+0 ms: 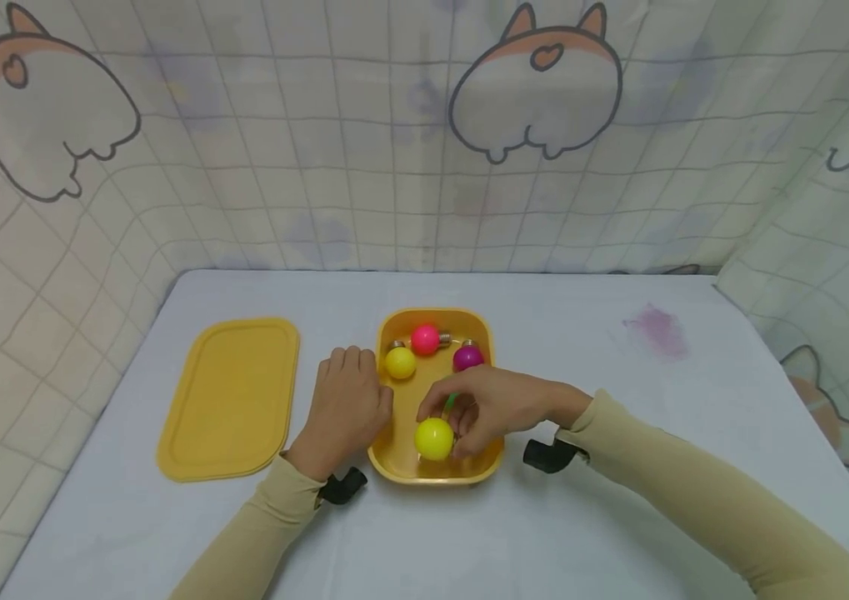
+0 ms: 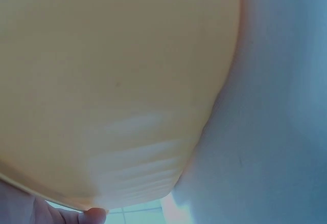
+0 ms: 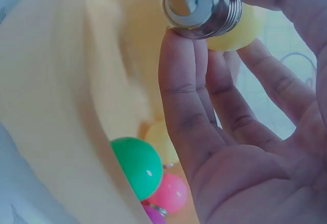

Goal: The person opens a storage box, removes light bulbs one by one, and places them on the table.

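Over the near part of a yellow plastic container [image 1: 402, 468], my right hand [image 1: 495, 404] pinches a yellow light bulb [image 1: 434, 439]. In the right wrist view the thumb and fingertips are at the bulb's threaded metal base [image 3: 202, 9]. My left hand [image 1: 349, 408] grips the container's left rim, seen from low outside the wall [image 2: 117, 81] in the left wrist view. Inside lie another yellow bulb [image 1: 400, 363], a pink bulb [image 1: 425, 339], a purple bulb [image 1: 467, 357] and a green bulb [image 3: 137, 168], the last mostly hidden by my right hand in the head view.
A flat yellow lid [image 1: 232, 400] lies on the white-covered table [image 1: 581, 325], left of the container. A pinkish stain [image 1: 656, 329] marks the cloth at the right. Patterned curtain [image 1: 394, 150] hangs behind and along both sides.
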The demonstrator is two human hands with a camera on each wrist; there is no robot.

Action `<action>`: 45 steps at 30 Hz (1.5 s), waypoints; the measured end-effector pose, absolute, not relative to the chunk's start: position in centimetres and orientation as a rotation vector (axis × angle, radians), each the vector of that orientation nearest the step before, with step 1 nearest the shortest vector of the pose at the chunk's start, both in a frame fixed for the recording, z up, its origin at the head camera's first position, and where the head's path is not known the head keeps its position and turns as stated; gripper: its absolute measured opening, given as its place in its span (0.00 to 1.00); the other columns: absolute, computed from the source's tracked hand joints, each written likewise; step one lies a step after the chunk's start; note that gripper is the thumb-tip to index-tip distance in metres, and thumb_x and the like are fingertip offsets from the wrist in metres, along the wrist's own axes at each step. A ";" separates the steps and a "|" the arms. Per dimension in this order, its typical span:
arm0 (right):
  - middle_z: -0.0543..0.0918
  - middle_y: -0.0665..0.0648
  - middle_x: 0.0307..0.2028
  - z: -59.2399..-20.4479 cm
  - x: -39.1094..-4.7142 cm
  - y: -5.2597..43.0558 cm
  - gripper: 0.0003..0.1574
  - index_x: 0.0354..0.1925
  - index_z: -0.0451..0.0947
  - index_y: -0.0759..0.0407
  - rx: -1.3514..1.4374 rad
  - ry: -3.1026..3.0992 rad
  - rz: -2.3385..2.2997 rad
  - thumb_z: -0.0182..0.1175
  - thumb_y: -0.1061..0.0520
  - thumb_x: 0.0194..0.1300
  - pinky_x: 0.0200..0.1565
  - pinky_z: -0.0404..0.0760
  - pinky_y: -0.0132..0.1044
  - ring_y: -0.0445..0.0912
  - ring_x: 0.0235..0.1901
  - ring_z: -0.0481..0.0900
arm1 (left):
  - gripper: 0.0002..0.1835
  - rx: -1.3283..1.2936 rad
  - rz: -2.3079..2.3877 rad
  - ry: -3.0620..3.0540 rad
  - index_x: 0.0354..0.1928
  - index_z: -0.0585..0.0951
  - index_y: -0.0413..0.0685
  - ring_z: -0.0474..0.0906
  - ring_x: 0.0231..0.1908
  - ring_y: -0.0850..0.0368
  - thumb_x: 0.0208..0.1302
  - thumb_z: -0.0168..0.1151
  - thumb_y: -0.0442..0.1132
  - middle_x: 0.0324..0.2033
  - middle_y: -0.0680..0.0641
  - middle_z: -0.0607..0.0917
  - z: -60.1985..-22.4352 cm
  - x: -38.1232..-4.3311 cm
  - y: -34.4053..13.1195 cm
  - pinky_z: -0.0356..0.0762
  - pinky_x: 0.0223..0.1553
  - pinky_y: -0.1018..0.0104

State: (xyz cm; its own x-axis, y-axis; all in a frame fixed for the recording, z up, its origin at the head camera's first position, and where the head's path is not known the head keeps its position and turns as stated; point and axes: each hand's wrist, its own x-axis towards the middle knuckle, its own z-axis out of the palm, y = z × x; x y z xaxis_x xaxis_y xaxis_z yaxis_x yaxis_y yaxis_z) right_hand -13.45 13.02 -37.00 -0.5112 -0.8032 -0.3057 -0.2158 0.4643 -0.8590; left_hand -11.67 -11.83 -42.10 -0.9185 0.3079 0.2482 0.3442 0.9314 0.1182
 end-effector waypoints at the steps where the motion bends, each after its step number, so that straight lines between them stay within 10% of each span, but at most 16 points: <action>1: 0.84 0.47 0.49 -36.9 -13.4 13.2 0.30 0.55 0.81 0.42 -0.843 1.985 -1.033 0.75 0.57 0.55 0.48 0.86 0.36 0.45 0.42 0.83 | 0.12 -0.486 -0.235 -2.869 0.38 0.72 0.37 0.64 0.36 0.46 0.66 0.57 0.41 0.30 0.43 0.69 -42.1 -11.7 -11.9 0.63 0.41 0.56; 45: 0.82 0.55 0.57 -37.6 -13.9 24.0 0.31 0.63 0.76 0.52 -0.439 2.167 -1.627 0.72 0.58 0.63 0.54 0.86 0.40 0.50 0.48 0.87 | 0.10 -0.481 -0.291 -2.865 0.35 0.71 0.38 0.63 0.34 0.46 0.66 0.56 0.39 0.28 0.43 0.69 -41.9 -11.6 -11.6 0.64 0.40 0.56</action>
